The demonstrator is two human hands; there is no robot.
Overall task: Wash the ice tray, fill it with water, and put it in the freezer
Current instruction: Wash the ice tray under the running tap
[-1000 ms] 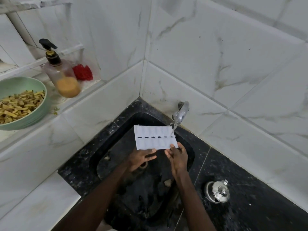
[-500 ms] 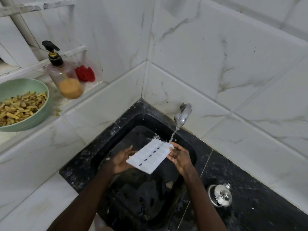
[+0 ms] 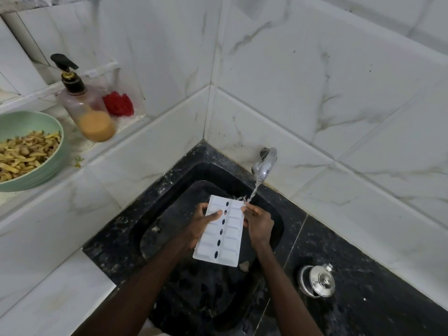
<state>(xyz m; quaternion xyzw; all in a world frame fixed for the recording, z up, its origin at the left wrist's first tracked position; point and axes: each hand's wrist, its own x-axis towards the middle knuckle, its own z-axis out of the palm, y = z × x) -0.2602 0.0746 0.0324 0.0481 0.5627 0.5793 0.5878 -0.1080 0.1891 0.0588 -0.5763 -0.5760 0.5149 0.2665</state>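
Holding a white rectangular plastic ice tray (image 3: 221, 232) over the black stone sink (image 3: 167, 221), both hands grip its long edges: left hand (image 3: 198, 226) clamps the 9 o'clock edge w/ thumb pressed on top, right hand (image 3: 258, 225) pinches the 3 o'clock edge near the far corner. Chrome wall tap (image 3: 264, 164) at 12 o'clock runs water onto that far corner. Tray tilted, underside w/ dark oval holes facing up. Small steel lidded pot (image 3: 317, 281) sits at 4 o'clock on the counter.

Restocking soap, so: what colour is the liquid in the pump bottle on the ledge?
Orange-tan, filling the bottom of the clear pump bottle; head view.
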